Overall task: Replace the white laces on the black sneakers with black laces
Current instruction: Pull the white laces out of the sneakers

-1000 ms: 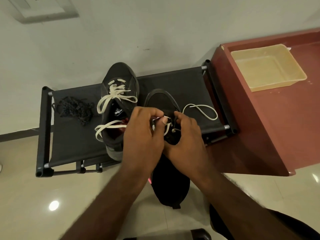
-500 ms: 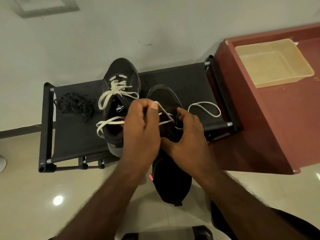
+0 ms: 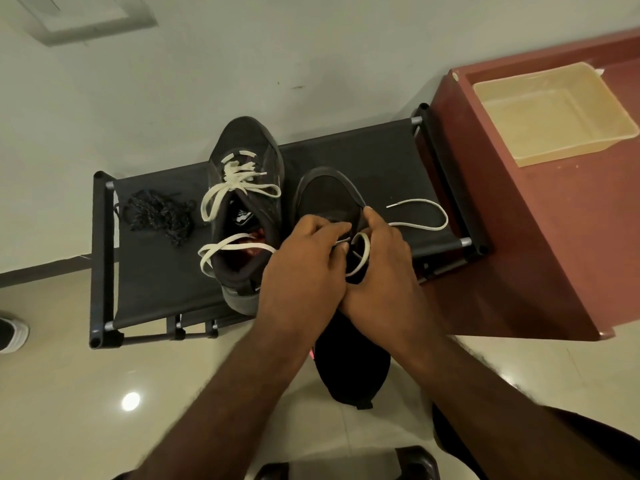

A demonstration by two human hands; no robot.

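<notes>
A black fabric sneaker (image 3: 349, 368), heel nearest, is being gripped midway by the right hand (image 3: 381, 271). Its flat white lace (image 3: 444, 217) is being pinched by the touching left hand (image 3: 304, 268). Far left, tangled black laces (image 3: 156, 218) are being borne by a black fabric rack (image 3: 363, 150).

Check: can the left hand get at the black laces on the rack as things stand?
Probably yes, once freed. The left hand pinches the white lace; the black laces lie uncovered, though the laced sneaker stands between, so it would reach over that.
</notes>
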